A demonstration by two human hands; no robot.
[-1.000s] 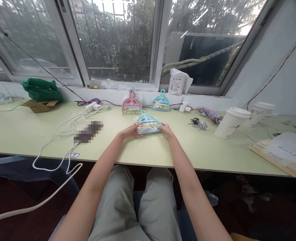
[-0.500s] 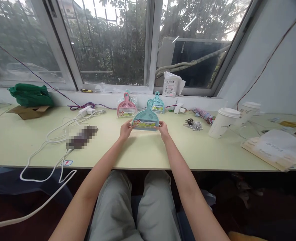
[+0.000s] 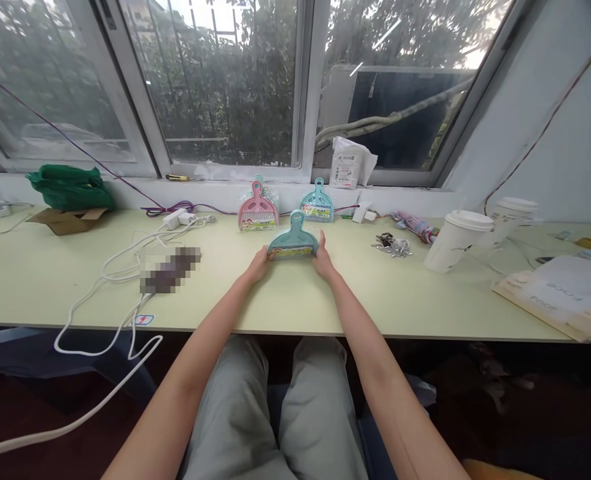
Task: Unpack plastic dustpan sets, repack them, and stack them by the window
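Between my hands is a teal toy-sized dustpan (image 3: 293,239) with a brush, in clear wrap with a green and yellow label, its handle pointing up and away. My left hand (image 3: 259,262) grips its left edge, and my right hand (image 3: 324,259) has hold of the right edge with the thumb raised. Behind it, a pink dustpan set (image 3: 257,210) leans against the wall, with a bit of teal showing behind its handle. Another teal dustpan set (image 3: 318,201) leans to the right of the pink one.
White cables (image 3: 120,270) and a blurred-out item (image 3: 170,270) lie on the left, near a cardboard box (image 3: 68,220) under a green bag (image 3: 70,187). Keys (image 3: 393,245), white paper cups (image 3: 456,241) and a paper bag (image 3: 558,293) sit on the right of the table (image 3: 375,307).
The teal dustpan has come lower and tilted back, closer to the tabletop. My right thumb has lifted off its front. The view has shifted slightly.
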